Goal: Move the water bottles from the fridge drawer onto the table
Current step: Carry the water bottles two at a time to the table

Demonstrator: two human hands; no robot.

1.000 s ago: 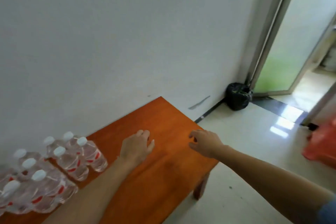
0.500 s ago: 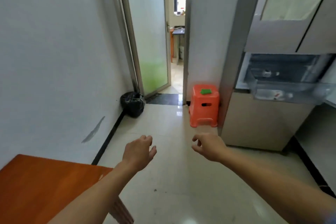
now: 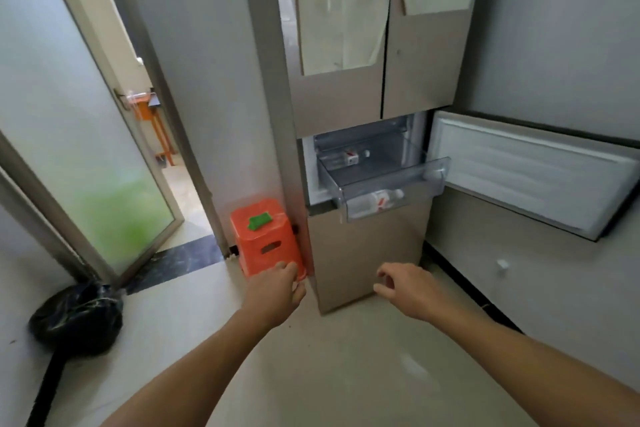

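Observation:
The fridge stands ahead with its clear plastic drawer pulled out at mid height. A water bottle with a red-and-white label lies on its side behind the drawer's front wall. Another bottle shows deeper inside the compartment. My left hand and my right hand are stretched forward below the drawer, both with loosely curled fingers and holding nothing. The table is out of view.
The fridge's compartment door hangs open to the right. An orange plastic stool stands left of the fridge. A black rubbish bag sits on the floor at the left by a frosted glass door.
My view has swung from the table with its bottles, past the doorway, to face the fridge, which is closer. Both hands stay empty and stretched out in front.

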